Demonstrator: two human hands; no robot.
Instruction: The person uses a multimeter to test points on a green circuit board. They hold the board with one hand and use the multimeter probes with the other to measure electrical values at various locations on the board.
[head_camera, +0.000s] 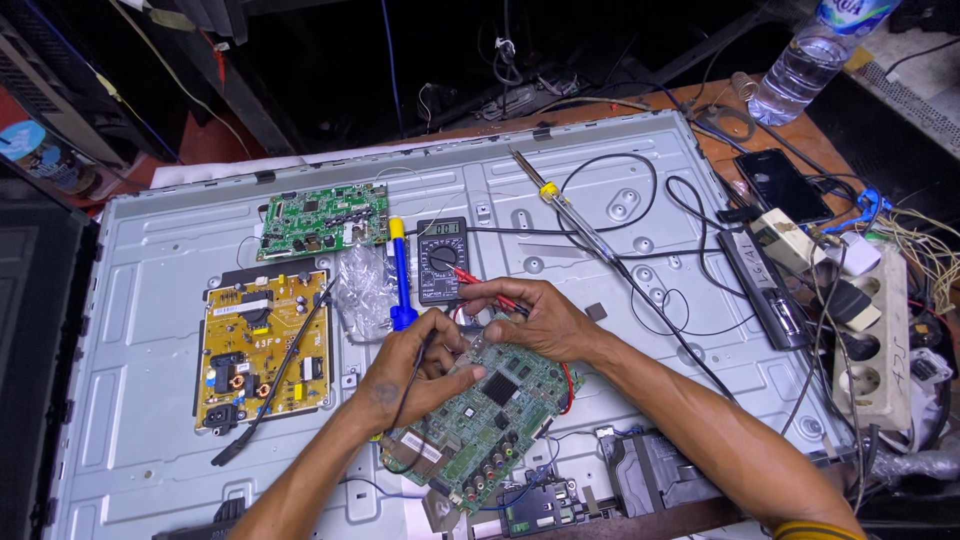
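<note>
Both hands apply meter probes to a green circuit board at lower centre of the frame.
The left hand is closed around a black probe; the right hand pinches a red probe. A multimeter lies just above, with a yellow board at left, all on the grey metal panel.

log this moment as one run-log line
left hand: black probe on green circuit board | right hand: red probe on same board | multimeter behind | board on grey tv back panel
</note>
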